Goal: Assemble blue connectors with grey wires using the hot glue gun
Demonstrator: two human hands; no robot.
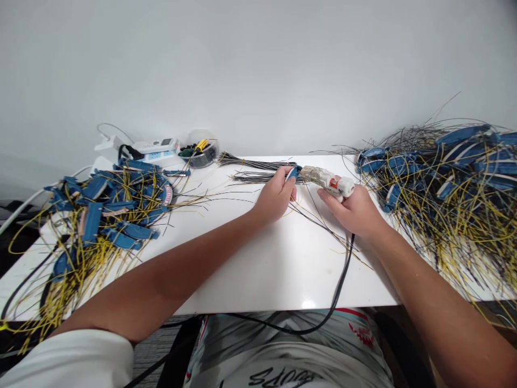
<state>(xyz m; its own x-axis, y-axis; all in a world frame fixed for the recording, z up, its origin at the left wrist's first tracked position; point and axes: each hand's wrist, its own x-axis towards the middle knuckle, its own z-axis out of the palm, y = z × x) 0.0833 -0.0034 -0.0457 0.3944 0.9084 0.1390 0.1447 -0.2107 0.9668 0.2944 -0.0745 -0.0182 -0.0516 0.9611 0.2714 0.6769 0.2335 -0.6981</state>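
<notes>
My right hand is closed around a white hot glue gun, whose stained front end points left. Its nozzle is close to a small blue curved piece pinched in my left hand; whether they touch, I cannot tell. Thin dark and yellow wires trail from near the blue piece across the white table. Just behind my left hand lie bundles of dark wires. A black cord hangs from the gun's handle over the table's front edge.
On the left lies a heap of blue pieces with yellow wires; a larger heap spreads over the right side. Toward the back left are a clear bowl with a yellow-handled tool and a white power strip. A wall stands behind.
</notes>
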